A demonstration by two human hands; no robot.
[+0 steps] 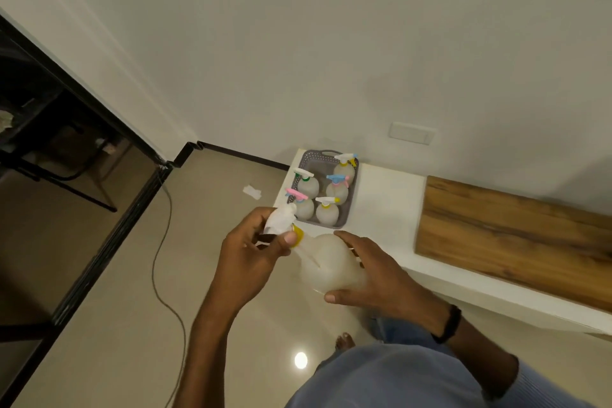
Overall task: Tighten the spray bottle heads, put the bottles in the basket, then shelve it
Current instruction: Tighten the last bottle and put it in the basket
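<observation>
The right hand (pixel 371 270) grip wraps the spray bottle (pixel 331 267) body, while the left hand (pixel 255 250) grip pinches its spray head (pixel 281 222) just beyond.

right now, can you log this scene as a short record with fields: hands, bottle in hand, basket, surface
left hand: left hand pinches the white spray head at its yellow collar
right hand: right hand wraps the body of the held bottle
held bottle: translucent, tilted, over the floor beside the ledge
basket: grey basket holds five spray bottles, upright
surface: basket stands on the white ledge, by the wall
nearby: wooden board on the ledge
</observation>
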